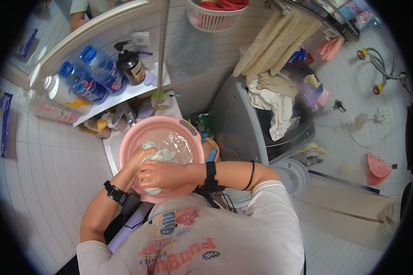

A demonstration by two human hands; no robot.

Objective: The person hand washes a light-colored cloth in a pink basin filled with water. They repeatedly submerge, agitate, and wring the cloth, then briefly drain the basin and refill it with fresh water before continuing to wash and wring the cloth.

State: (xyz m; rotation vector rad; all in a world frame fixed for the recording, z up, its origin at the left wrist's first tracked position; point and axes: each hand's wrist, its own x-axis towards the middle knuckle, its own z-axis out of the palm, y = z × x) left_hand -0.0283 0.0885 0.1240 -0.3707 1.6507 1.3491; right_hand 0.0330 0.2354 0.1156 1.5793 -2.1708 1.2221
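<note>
A pink plastic basin (196, 158) with water in it rests on the white sink (109, 149). Inside its near left part, both of my hands grip a wet, pale white-green cloth (159, 155). My left hand (142, 158) is closed on the cloth's left side, its fingers partly covered by fabric. Across the cloth lies my right hand (158, 175), nearer to me, with its fingers curled round it. Some of the cloth bulges out below the right hand, close to the basin's near rim. How the bunched cloth is folded cannot be made out.
Behind the basin, a white shelf (119, 97) carries blue-capped bottles (103, 68), a black pump bottle (131, 64) and white bottles. A shower hose (161, 59) hangs before it. On the right stands a grey washing machine (243, 117) with clothes (275, 101) on top.
</note>
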